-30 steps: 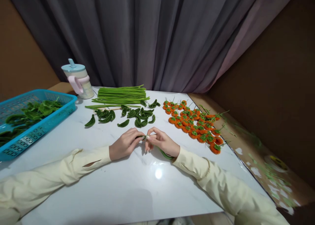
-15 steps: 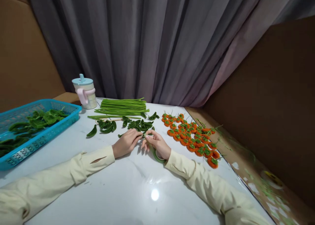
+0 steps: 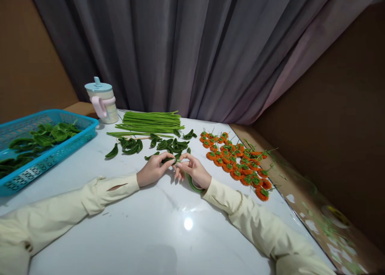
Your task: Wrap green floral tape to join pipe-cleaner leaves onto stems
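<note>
Left hand (image 3: 152, 171) and right hand (image 3: 197, 173) nearly meet over the tabletop (image 3: 135, 235), fingertips pinching a leaf (image 3: 168, 161) between them. More leaf shows than half a second ago: judged a grip adjustment, work on it unfinished.

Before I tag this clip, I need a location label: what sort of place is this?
Probably a small indoor workspace for handmade flowers: it shows fuzzy orange flower heads, curved dark green leaves and long green stems laid side by side.
</note>
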`<state>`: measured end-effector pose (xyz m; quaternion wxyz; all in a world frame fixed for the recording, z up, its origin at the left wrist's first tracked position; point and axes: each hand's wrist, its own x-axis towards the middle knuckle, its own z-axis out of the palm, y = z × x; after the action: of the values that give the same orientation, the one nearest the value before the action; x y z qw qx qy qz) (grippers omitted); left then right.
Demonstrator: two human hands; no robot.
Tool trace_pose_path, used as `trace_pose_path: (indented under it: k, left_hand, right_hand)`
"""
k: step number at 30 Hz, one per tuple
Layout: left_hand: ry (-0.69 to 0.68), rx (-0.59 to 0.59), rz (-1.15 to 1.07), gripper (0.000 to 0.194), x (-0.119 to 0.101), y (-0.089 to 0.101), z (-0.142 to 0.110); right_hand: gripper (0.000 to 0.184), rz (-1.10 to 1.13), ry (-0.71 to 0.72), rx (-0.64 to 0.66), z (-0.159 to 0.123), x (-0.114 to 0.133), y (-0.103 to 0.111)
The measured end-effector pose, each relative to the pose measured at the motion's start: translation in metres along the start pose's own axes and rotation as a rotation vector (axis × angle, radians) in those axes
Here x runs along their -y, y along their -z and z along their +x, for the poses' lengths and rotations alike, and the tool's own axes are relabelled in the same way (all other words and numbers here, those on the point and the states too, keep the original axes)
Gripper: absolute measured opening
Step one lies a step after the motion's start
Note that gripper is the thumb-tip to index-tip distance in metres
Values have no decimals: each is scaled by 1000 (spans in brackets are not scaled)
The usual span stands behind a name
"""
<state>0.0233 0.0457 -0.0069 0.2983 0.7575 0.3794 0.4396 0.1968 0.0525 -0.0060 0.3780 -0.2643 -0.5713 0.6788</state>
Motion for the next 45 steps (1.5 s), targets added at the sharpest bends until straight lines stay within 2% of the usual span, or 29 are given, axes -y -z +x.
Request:
trace_pose_path:
  k: [6,9,16,22,29,32,38,42,45]
  left_hand:
    - [141,114,-308,23,-4,4,4]
    - [199,133,-349,25,-5,5,4]
    - [116,56,-169,22,0,2,2]
    - [84,49,66,22,-7,1,-1]
    - [75,40,123,21,-8,0,-2]
    - [-1,-6,191,18,-4,-1,-3]
    - [-381,-66,421,16,4,-1,-5]
    - [-449,-70,499,15,5,0,-4]
    - [-416,-75,448,14,4,-2,-5]
  right_hand:
    - [34,19,-4,23,-1,1,1]
    - [35,29,-10,41,-1,2,2]
    - [35,66,-30,0,0,4,-1]
    - [34,54,-15,4,1,-1,2]
    - [31,37,-15,10,1,0,4]
    - [31,66,-18,29,2,0,5]
    - [30,120,-24,48,3,1,6]
    - [29,115,-40,69,2,3,5]
    - [30,86,-55,63,1,4,5]
